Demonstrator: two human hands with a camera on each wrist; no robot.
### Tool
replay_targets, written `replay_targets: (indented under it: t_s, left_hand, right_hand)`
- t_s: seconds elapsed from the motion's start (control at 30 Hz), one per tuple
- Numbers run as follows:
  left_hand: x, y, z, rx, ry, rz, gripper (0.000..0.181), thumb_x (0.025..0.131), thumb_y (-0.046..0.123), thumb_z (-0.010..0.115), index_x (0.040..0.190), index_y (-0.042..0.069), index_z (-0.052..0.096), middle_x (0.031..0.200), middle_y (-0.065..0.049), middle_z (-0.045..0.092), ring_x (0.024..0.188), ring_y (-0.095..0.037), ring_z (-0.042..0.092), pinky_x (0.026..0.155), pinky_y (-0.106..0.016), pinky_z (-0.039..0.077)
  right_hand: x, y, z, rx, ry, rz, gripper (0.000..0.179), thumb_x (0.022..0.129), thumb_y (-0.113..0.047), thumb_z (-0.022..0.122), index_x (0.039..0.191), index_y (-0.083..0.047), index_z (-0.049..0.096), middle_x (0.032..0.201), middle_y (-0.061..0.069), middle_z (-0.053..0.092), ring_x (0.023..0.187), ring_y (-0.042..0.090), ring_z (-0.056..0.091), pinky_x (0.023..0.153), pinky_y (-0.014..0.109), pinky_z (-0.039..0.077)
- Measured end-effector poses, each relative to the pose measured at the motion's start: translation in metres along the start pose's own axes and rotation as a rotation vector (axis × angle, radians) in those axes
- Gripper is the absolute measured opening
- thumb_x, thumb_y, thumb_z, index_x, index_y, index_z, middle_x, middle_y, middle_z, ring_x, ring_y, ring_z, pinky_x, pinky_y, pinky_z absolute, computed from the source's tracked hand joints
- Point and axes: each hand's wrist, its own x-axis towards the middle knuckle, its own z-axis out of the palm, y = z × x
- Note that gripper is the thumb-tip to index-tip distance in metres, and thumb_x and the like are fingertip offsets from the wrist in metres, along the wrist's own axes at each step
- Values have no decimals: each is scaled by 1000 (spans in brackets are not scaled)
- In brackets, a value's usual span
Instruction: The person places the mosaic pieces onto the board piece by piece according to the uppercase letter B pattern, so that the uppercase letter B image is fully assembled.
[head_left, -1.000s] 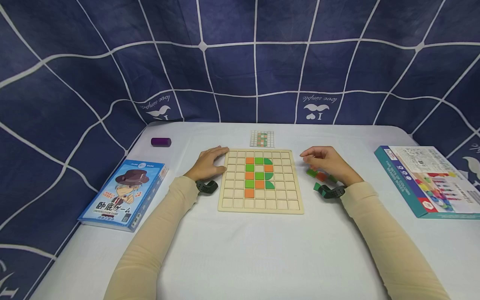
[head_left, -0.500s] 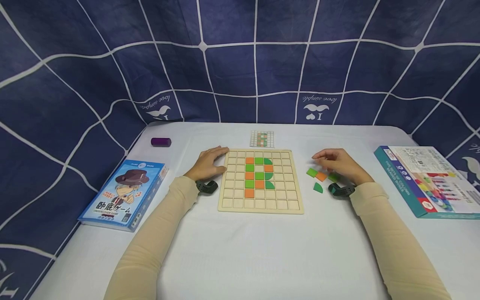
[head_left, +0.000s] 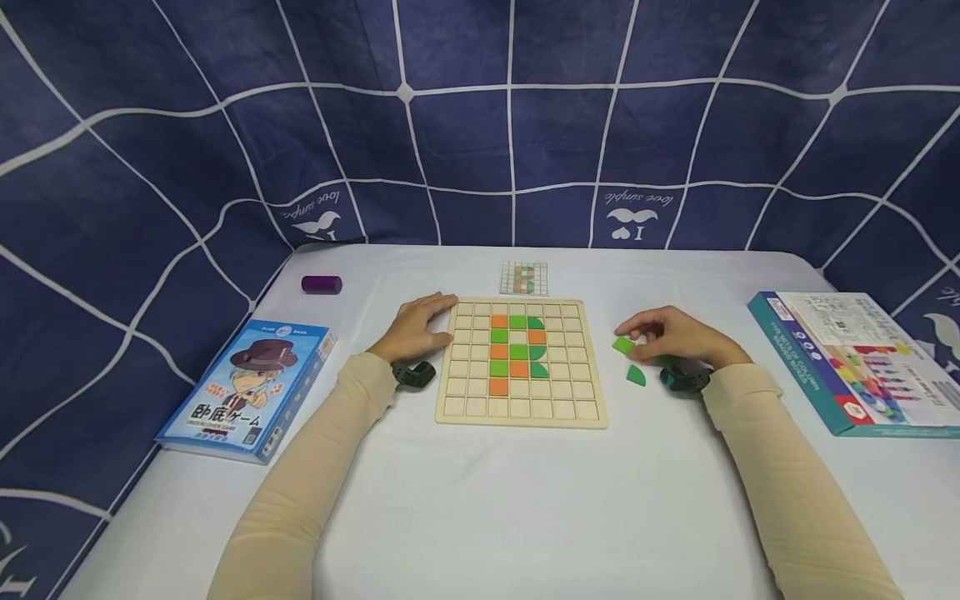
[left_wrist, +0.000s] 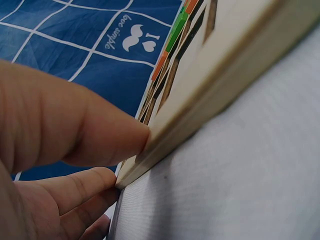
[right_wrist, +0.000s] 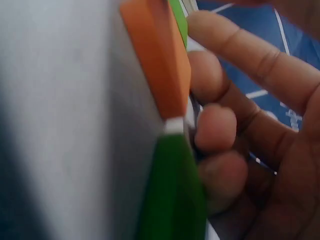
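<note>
My left hand (head_left: 412, 327) rests at the left side of a square wooden grid board (head_left: 517, 412). In the left wrist view, its thumb (left_wrist: 115, 135) touches the board's edge and the straight fingers reach the corner. Orange and green tiles fill some middle cells, with green quarter-round pieces on their right. Beyond the board, my right hand (head_left: 678, 335) is low over loose tiles, thumb and index finger at a green square tile (head_left: 622, 344). In the right wrist view, an orange tile (right_wrist: 160, 60) and another green tile (right_wrist: 172, 190) lie beside the fingers; I cannot tell whether any is pinched.
A loose green quarter-round tile (head_left: 636, 376) lies near the right wrist. A small pattern card (head_left: 524, 278) is behind the board. Blue game box (head_left: 247, 387) and purple cylinder (head_left: 322, 285) stand left; a teal-edged box (head_left: 862, 362) is at the right.
My right hand moved right, away from the board, then down over the loose tiles, its thumb and index finger coming to the green square tile. The left hand stays at the board.
</note>
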Motion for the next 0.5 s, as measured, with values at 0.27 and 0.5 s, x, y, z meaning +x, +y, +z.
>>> replay_targets:
  t_s: [0.27, 0.5]
  left_hand:
    - [-1, 0, -1, 0, 5, 4, 75, 90, 18, 68, 160, -2, 49, 167, -19, 46, 162, -37, 31, 133, -54, 16]
    - [0, 0, 0, 1, 4, 7, 75, 90, 17, 69, 159, -2, 49, 167, -19, 46, 162, -36, 31, 133, -53, 16]
  right_hand:
    - [8, -7, 9, -141, 81, 23, 36, 88, -4, 85, 120, 9, 74, 87, 2, 62, 75, 16, 50, 65, 24, 41]
    - [10, -5, 13, -155, 190, 106, 33, 93, -9, 80, 121, 8, 73, 87, 3, 66, 78, 16, 55, 68, 24, 45]
